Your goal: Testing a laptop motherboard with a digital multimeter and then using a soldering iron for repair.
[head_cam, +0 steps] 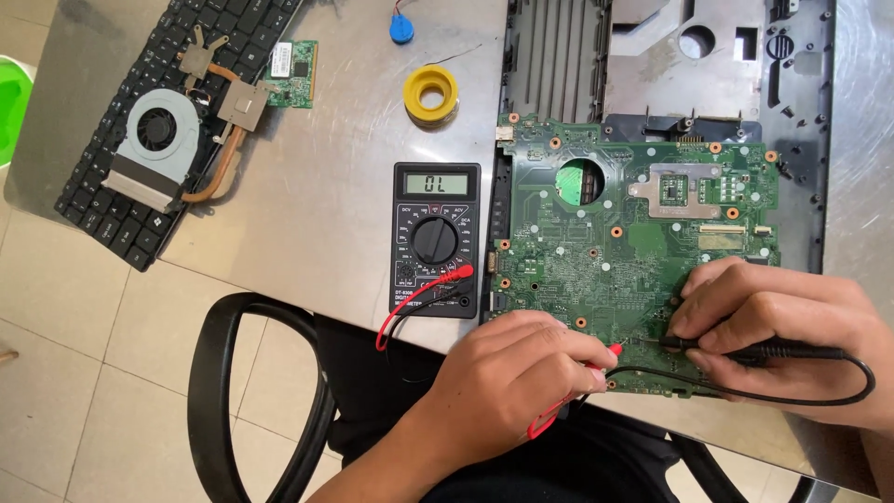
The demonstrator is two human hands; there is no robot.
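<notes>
Our left hand [507, 377] grips the red probe [610, 351], our right hand [773, 321] the black probe [745, 349], tips converging low on the green board [633, 242].

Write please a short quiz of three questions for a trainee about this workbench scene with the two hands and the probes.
1. True or false: the left hand holds the red-tipped test probe against the green printed circuit board.
2. Which thing lies nearest above the black digital multimeter? A) the yellow spool of solder wire B) the black laptop keyboard C) the small blue round component
3. What does the right hand hold?

Key
1. True.
2. A.
3. The black test probe, with its tip on the board near the lower edge.
</notes>
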